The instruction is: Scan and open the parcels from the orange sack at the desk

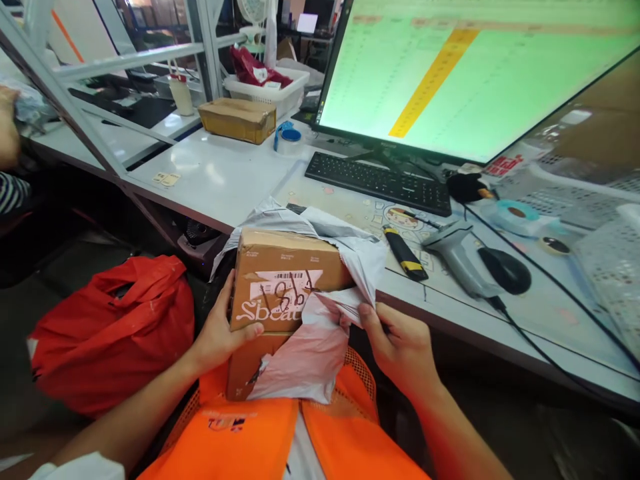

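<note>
Brown box [278,325] with white lettering [250,311], grey-white wrapper [315,353], orange vest [240,443], red bag [120,340]

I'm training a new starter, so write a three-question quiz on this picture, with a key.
1. What does the right hand pinch? A) the keyboard; B) the pale wrapping; C) the red bag.
2. True or false: the black mouse lies to the right of the handheld scanner.
3. Fill in: the left hand holds a cardboard ____.
Key: 1. B; 2. True; 3. box.
</note>
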Available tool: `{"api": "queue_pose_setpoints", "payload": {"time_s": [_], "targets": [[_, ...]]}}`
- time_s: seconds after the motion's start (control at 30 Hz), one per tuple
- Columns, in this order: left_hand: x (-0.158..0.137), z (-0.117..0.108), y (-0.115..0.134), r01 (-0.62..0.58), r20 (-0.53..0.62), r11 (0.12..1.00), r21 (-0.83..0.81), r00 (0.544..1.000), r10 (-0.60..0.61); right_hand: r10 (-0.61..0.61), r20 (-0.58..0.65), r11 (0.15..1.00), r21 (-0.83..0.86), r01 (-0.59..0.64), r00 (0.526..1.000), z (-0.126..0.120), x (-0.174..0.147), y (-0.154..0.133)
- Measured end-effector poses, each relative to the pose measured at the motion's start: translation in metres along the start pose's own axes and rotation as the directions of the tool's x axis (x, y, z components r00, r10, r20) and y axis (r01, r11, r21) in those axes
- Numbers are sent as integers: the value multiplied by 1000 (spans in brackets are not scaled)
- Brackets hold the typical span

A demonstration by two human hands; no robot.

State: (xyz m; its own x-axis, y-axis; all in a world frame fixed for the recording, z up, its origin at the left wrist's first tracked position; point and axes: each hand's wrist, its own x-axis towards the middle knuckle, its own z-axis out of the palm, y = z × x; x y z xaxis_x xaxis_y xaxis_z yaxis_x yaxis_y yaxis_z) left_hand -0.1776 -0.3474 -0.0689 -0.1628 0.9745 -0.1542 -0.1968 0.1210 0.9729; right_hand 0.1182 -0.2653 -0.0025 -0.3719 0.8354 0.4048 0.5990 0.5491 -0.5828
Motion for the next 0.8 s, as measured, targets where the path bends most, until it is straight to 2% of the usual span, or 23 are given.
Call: {"api": "queue_pose_setpoints", "payload": {"time_s": [0.13,0.23,0.37,0.53,0.63,0.8], "targets": [[3,-2,-3,27,30,999,-42,999,-25,33,-38,998,-52,-35,999,-5,-16,5],[5,0,-2,26,41,998,-55,999,-24,38,-5,996,-84,-38,999,-13,-20,5],[5,0,0,0,70,999,-50,998,4,59,52,998,-28,-58,997,-19,-23,6],[6,-10,-1,-2,103,1000,-23,995,4,171,71,985,-29,-169,983,-37,-33,28],[8,-19,-10,-8,94,1000,-13,996,9,249,74,968,-36,-247,966,-44,-40,41],[16,-40,-36,0,51,996,-87,999,4,322,194,942,31,-334,927,-30,-55,51]]}}
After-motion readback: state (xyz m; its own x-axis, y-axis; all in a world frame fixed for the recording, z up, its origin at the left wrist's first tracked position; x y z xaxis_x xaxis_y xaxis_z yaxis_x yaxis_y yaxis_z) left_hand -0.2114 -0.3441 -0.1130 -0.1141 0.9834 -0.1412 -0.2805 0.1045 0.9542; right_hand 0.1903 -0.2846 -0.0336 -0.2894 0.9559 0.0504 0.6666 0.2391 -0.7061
